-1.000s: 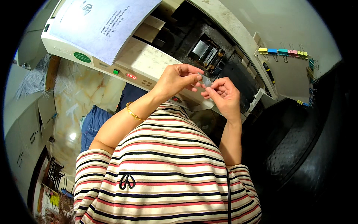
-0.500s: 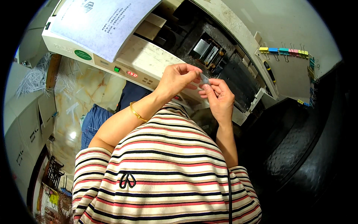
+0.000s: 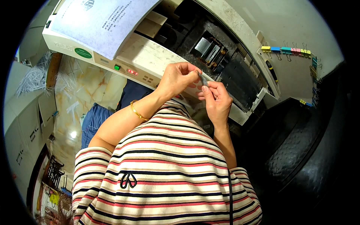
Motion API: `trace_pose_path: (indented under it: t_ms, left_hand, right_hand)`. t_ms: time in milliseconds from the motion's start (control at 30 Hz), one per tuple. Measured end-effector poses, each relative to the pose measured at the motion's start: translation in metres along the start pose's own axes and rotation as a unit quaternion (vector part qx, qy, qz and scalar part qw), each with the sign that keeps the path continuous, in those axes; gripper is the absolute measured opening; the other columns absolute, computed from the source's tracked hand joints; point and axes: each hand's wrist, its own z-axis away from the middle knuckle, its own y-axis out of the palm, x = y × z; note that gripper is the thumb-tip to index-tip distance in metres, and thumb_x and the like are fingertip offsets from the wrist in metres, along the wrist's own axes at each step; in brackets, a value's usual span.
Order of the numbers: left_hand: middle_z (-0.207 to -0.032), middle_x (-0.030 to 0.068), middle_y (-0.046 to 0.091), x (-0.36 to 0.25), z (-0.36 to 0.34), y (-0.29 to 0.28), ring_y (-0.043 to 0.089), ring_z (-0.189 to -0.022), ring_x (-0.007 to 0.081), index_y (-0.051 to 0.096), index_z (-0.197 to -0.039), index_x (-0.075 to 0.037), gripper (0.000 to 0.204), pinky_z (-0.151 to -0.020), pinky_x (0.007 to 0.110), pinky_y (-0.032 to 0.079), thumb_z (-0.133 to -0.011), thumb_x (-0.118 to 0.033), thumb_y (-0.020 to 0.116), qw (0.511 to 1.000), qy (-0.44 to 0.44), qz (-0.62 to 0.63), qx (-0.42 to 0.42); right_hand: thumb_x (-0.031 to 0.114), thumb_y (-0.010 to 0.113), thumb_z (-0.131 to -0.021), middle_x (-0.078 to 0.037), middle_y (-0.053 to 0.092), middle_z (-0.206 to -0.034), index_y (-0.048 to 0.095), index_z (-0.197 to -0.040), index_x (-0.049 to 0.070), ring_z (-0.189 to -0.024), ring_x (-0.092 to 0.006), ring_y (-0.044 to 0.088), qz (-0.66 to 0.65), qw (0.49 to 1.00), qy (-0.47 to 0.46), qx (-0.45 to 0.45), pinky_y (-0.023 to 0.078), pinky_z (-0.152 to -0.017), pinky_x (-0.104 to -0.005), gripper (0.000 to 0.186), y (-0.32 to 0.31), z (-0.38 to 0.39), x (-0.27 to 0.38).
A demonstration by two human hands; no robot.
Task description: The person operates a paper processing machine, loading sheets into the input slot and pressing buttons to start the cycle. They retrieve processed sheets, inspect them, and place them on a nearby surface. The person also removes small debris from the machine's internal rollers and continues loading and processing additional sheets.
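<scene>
Above the front edge of a cream binding machine (image 3: 150,56), my two hands meet at a small, thin grey piece (image 3: 203,79). Thumb and fingertips of my left hand (image 3: 175,79) pinch its upper end. My right hand (image 3: 218,102), with thumb and forefinger closed, grips the lower end. The piece is too small to name exactly. Behind my hands, the machine's open bed shows dark plates and shiny metal rollers (image 3: 212,52).
A printed pale-blue sheet (image 3: 101,26) lies over the machine's left part, above a green switch (image 3: 117,67) and a red lit display (image 3: 132,71). Coloured binder clips (image 3: 285,50) line a board at right, near a yellow-black cutter (image 3: 270,70). Paper shreds (image 3: 35,77) lie at left.
My right hand has shifted slightly left and down. The grey piece has turned and looks darker. My left hand stays almost in place.
</scene>
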Motion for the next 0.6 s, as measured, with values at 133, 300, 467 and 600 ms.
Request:
trace_pose_path:
  t_ms: [133, 300, 467, 600]
  left_hand:
    - [-0.082, 0.006, 0.067, 0.0, 0.0, 0.001, 0.064, -0.073, 0.0109, 0.066, -0.095, 0.003, 0.017, -0.066, 0.025, 0.055, -0.089, -0.011, 0.057, 1.0, 0.004, -0.003, 0.007]
    - [-0.083, 0.0061, 0.067, 0.002, 0.0, -0.002, 0.064, -0.074, 0.011, 0.067, -0.096, 0.002, 0.017, -0.067, 0.024, 0.055, -0.09, -0.011, 0.057, 0.999, -0.009, 0.025, 0.024]
    - [-0.086, 0.0056, 0.068, -0.005, 0.001, -0.004, 0.065, -0.077, 0.0109, 0.068, -0.101, 0.001, 0.021, -0.067, 0.024, 0.055, -0.091, -0.016, 0.063, 0.998, 0.012, 0.023, 0.052]
    - [-0.088, 0.0048, 0.069, -0.012, 0.0, -0.004, 0.065, -0.08, 0.0109, 0.068, -0.104, 0.001, 0.025, -0.067, 0.024, 0.055, -0.09, -0.02, 0.066, 0.997, 0.013, 0.012, 0.07]
  right_hand:
    - [0.003, 0.059, -0.09, -0.015, 0.069, -0.081, 0.057, -0.098, -0.006, -0.067, -0.0187, 0.069, -0.099, 0.993, 0.059, 0.021, 0.057, -0.058, -0.0281, 0.012, -0.001, 0.0, 0.003]
    - [0.006, 0.058, -0.091, -0.018, 0.068, -0.084, 0.056, -0.099, -0.005, -0.067, -0.0209, 0.069, -0.126, 0.986, 0.096, 0.048, 0.057, -0.057, -0.0299, 0.014, -0.004, -0.002, 0.008]
    - [0.013, 0.06, -0.09, -0.019, 0.068, -0.083, 0.057, -0.1, -0.001, -0.065, -0.0219, 0.068, -0.26, 0.945, 0.178, 0.093, 0.057, -0.055, -0.0318, 0.017, -0.016, -0.009, 0.003]
    - [0.013, 0.06, -0.09, -0.018, 0.068, -0.084, 0.056, -0.101, 0.001, -0.065, -0.0221, 0.069, -0.322, 0.917, 0.216, 0.097, 0.058, -0.054, -0.0321, 0.017, -0.02, -0.009, 0.001]
